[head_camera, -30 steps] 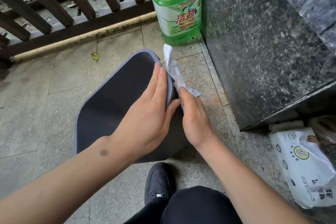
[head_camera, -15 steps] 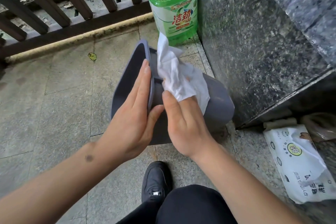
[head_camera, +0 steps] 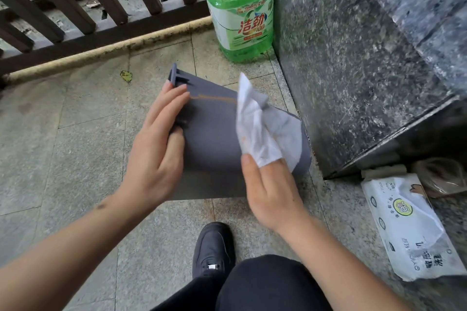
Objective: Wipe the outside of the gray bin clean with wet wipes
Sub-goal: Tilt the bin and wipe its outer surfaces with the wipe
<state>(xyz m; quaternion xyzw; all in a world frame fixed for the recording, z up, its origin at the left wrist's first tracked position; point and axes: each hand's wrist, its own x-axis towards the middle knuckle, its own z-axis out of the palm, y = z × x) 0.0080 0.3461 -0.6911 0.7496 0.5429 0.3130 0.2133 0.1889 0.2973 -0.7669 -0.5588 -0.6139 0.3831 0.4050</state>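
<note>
Gray bin [head_camera: 212,139] lies tipped between hands: left [head_camera: 156,149] grips its rim, right [head_camera: 270,187] seemingly pinches wipe [head_camera: 257,129].

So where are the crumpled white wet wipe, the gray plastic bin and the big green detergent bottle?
crumpled white wet wipe [head_camera: 255,131], head view, its creased middle.
gray plastic bin [head_camera: 212,139], head view, bare outer side wall.
big green detergent bottle [head_camera: 242,30], head view, its front label.

I see the gray bin [head_camera: 212,139] tipped on its side on the tiled floor [head_camera: 63,146], my left hand [head_camera: 156,151] gripping its rim. My right hand [head_camera: 270,189] presses a stained wet wipe [head_camera: 255,131] onto its outer wall. Nearby: green detergent bottle [head_camera: 240,12], wipes pack [head_camera: 409,227].
</note>
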